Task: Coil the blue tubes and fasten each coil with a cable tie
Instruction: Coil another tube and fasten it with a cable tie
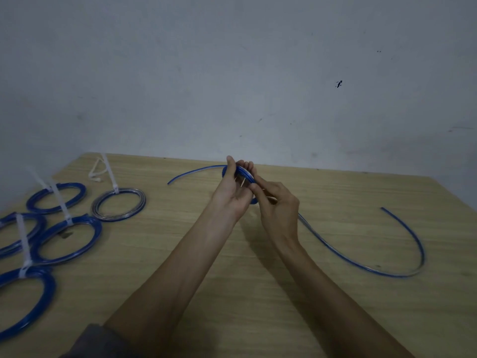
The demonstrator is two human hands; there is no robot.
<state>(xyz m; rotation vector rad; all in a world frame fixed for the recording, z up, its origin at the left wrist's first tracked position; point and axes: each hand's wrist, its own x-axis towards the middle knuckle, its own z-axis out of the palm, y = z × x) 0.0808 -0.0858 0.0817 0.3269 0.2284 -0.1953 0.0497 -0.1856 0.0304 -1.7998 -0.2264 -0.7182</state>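
Where the small coil (244, 174) is gripped above the surface (232, 267) by the curled left hand (232, 195), much of it is hidden behind the fingers. The blue tube (361, 259) is pinched by the right hand (277, 205), its tail trailing right. Finished coils (68, 240) at left are partly cut off

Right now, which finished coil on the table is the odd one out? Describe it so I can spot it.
Look at the cluster of tied coils on the table's left side. The coil nearest the hands, farthest right, looks silvery-grey; the others are solid blue.
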